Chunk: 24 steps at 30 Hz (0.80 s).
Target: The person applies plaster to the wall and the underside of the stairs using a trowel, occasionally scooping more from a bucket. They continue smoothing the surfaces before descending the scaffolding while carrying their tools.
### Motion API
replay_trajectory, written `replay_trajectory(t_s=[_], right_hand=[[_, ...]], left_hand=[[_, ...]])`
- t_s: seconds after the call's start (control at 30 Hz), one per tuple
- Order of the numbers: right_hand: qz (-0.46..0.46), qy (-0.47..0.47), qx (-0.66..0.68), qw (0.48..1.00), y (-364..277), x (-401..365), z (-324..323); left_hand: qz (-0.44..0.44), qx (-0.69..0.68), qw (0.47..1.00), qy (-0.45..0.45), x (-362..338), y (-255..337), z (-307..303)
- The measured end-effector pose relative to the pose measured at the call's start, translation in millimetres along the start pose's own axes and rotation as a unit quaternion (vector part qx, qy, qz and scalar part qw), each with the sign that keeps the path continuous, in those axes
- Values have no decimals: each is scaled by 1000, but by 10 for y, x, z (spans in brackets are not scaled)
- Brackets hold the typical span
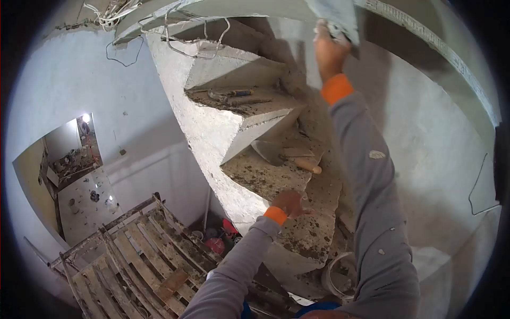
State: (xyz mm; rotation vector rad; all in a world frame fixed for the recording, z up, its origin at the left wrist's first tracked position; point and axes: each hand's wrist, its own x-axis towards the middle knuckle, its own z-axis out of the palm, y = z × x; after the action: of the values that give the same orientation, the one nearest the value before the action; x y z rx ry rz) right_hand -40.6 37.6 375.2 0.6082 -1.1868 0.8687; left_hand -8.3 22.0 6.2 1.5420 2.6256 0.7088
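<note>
My right hand [332, 53] is raised at the top, its fingers wrapped round a plastering trowel [340, 18] whose flat grey face lies against the curved edge overhead. Part of the trowel runs out of view. Lower down, my left hand [288, 203] hovers over or rests on a rough concrete step [265, 175]; contact cannot be made out. Its fingers look apart, with nothing seen in them. On the step above it lies a pointed trowel with a wooden handle [308, 166]. Higher still, a hammer [217, 96] and a blue-handled tool [241, 92] lie among debris.
Winding concrete stairs rise along the curved wall [425, 138]. A slatted wooden platform [133, 255] stands at lower left. Below me is a dirty bucket [340, 274]. Loose wires [196, 53] hang at the top. Through a wall opening, a littered tiled floor [87, 199] shows.
</note>
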Motion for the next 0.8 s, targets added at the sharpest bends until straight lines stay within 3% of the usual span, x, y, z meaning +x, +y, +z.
replay_trajectory(t_s=[0.07,0.17,0.3,0.43,0.47,0.5,0.63,0.7,0.73,0.8], right_hand=[[-63,-30,-24,997,-59,97,-318],[85,-17,-1,996,-330,169,-719],[30,-37,-18,999,-443,358,-1363],[49,-21,-33,998,-744,485,-1962],[41,-26,-29,998,-752,566,-2144],[32,-31,-25,999,-764,641,-2315],[116,-5,-48,992,-899,906,-3123],[54,-22,-28,998,-1029,954,-3443],[88,6,-14,996,-1058,1041,-3623],[72,-14,-8,997,-1187,1145,-3968]], left_hand=[[-6,-13,1000,14,-40,22,-18],[-6,-19,999,31,-57,41,-7],[-14,-18,999,27,-73,120,-72],[-69,-25,997,-18,-90,222,-137],[-30,-7,999,43,-90,184,-70],[-30,-12,999,43,-74,150,-34],[-44,-45,998,18,-82,184,-60],[-42,-34,998,26,-45,133,-1],[-49,-30,998,17,-53,157,-5],[-64,-20,998,3,-56,213,-54]])
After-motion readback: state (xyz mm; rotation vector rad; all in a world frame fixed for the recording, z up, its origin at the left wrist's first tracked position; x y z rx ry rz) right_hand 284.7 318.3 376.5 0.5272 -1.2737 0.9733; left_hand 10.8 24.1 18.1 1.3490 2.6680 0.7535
